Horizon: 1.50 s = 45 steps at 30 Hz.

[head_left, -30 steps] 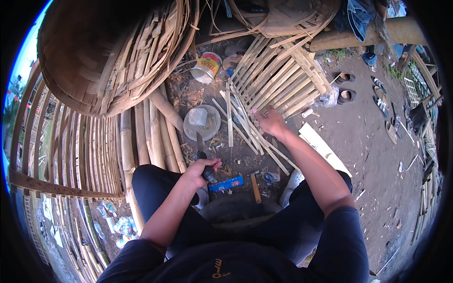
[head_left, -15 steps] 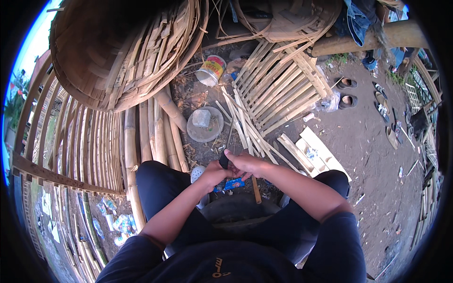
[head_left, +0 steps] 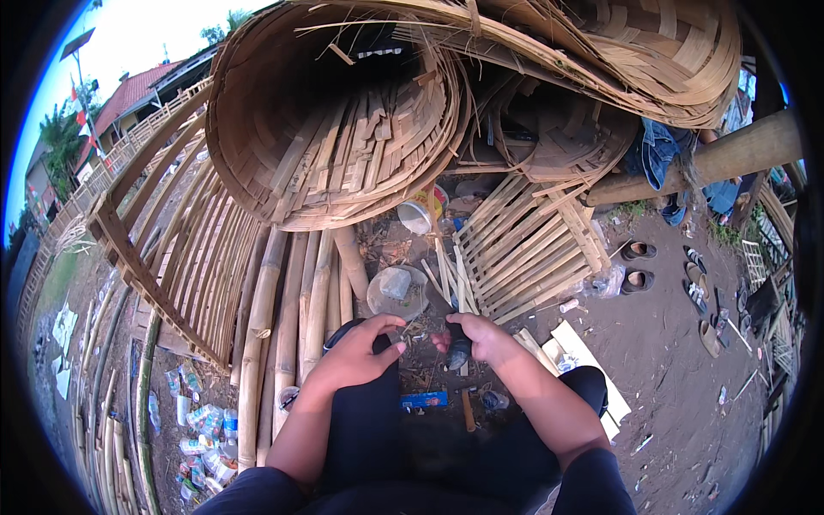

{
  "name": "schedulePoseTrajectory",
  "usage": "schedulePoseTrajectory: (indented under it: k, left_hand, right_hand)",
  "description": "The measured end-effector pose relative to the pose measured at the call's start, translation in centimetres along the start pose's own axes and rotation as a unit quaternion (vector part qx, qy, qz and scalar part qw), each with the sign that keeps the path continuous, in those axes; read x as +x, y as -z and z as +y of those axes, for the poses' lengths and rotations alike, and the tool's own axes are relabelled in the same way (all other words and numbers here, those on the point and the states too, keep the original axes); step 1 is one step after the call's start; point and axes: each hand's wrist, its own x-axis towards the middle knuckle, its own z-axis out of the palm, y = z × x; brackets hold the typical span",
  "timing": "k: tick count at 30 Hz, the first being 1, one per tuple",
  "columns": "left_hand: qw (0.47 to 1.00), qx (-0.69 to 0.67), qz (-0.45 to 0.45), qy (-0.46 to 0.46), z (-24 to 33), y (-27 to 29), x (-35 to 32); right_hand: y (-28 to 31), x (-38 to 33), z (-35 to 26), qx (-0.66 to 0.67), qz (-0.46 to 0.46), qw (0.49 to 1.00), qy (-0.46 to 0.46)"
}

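My right hand point(head_left: 482, 339) is closed round the dark handle of a knife point(head_left: 458, 350), whose blade slants up and away from me. Only part of the blade shows plainly. My left hand point(head_left: 359, 350) is apart from it, above my left knee, with thumb and fingers spread and nothing in them. Just beyond the hands, a pale stone block point(head_left: 395, 283) lies on a round grey slab point(head_left: 414, 302). Thin bamboo strips point(head_left: 462, 279) lie beyond the knife. Below my right hand are a blue packet point(head_left: 424, 399) and a wooden handle point(head_left: 468, 410) on the ground.
Large woven bamboo baskets point(head_left: 257, 184) loom ahead, with a bucket point(head_left: 416, 216) beneath. Bamboo poles point(head_left: 292, 283) and a slatted bamboo frame point(head_left: 172, 292) stand left, near plastic bottles point(head_left: 206, 421). A slatted panel point(head_left: 532, 249), a white board point(head_left: 588, 365) and footwear point(head_left: 637, 281) lie right.
My left hand has come away from the knife, moved left and opened. The knife stays in my right hand, now further right. The view has tilted up, showing more of the baskets.
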Motion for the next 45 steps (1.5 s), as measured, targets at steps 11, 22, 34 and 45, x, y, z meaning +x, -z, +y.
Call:
schedulePoseTrajectory:
  k: [11,22,34,45]
  left_hand:
    - [0.788,0.324,-0.071,0.519,-18.3,10.0,-14.3]
    - [0.870,0.265,0.149,0.388,-33.7,0.4,-19.0]
    - [0.878,0.193,0.330,0.288,-24.0,3.0,-16.2]
    - [0.936,0.093,0.332,-0.067,6.0,2.3,-6.3]
  right_hand:
    - [1.3,-4.9,0.5,-0.088,0.044,0.988,0.123]
    - [2.8,-3.0,1.7,-0.074,0.058,0.992,0.080]
    - [3.5,-3.7,1.7,-0.043,0.067,0.992,0.097]
    - [4.8,-4.5,0.6,-0.006,0.079,0.991,0.112]
